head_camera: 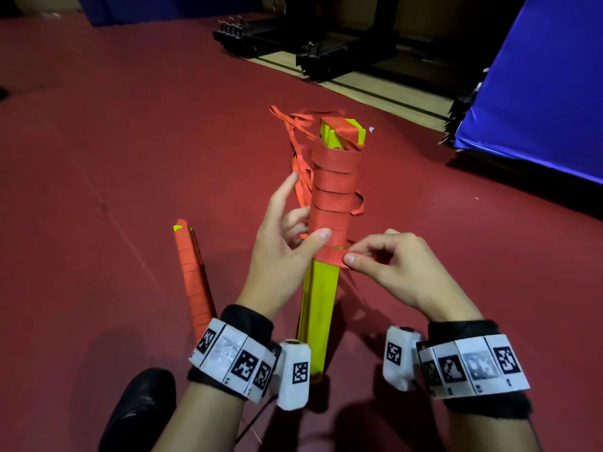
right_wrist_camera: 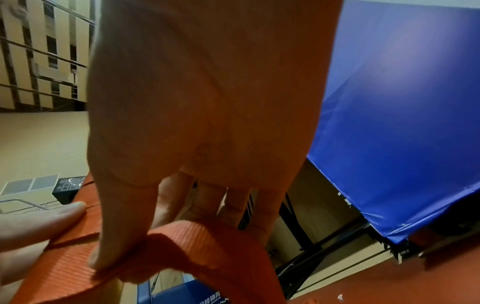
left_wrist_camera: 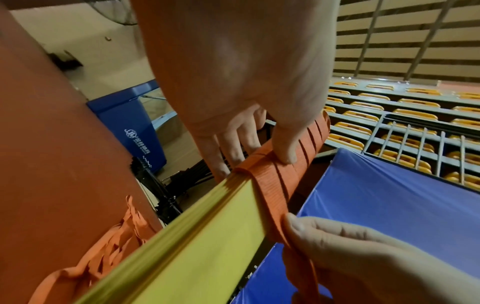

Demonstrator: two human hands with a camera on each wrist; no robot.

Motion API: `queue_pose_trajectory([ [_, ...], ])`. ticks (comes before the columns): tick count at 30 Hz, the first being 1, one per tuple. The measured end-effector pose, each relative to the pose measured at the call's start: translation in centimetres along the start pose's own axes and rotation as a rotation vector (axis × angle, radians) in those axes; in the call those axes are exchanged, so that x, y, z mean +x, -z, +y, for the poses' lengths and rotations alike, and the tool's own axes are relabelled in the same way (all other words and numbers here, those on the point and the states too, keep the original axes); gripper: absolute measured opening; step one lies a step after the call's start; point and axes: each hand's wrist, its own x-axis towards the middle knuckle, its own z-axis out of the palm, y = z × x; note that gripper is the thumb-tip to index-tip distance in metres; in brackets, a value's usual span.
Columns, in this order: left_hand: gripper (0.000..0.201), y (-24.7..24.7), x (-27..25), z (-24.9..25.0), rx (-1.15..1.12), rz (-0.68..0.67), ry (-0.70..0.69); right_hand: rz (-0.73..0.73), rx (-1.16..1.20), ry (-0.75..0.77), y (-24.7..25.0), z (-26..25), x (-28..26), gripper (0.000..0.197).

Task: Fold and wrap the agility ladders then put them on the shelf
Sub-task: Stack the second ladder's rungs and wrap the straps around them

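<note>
We had one agility ladder (head_camera: 321,256) in hand, its yellow rungs (head_camera: 318,308) stacked into a flat bundle that ran from near us, between the wrists, up and away over the red floor (head_camera: 130,141). The far half of the bundle was already bound in overlapping turns of the orange strap (head_camera: 334,177); the near half of the rungs was still bare. Loose loops of strap (head_camera: 298,148) hung off the far left side of the bundle, so there was webbing left to wind.

Our left hand (head_camera: 284,236) steadied the bundle from the left, its thumb pressed on the nearest finished turn and its fingers curled behind the stack; the left wrist view showed the same hold at the edge of the wrapping. Our right hand (head_camera: 388,265) pinched the running end of the strap between thumb and forefinger, just right of the bundle, and held it across the rungs for the next turn.

A second ladder (head_camera: 192,278) lay on the floor to the left, near us, wrapped along nearly its whole visible length and, we judged, finished. So we reckoned the folding done for both, the wrapping done for one and about half done for the other. Neither ladder had gone to a shelf, and we could not pick out a shelf for certain in any view. A blue mat (head_camera: 538,93) stood at the far right.
</note>
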Motion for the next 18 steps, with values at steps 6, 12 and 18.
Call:
queue_pose_trajectory([
  [6,0.101,0.0,-0.6,0.4,0.097,-0.049,-0.043,0.074,0.117,0.044,-0.2,-0.5,-0.3,0.013],
  [12,0.074,1.1,-0.2,-0.1,0.315,-0.116,-0.081,-0.005,0.315,0.077,-1.7,-1.4,-0.1,0.041],
  [18,0.086,0.8,-0.9,0.2,0.521,0.068,-0.132,0.182,0.296,0.053,-2.5,-2.1,-0.4,0.031],
])
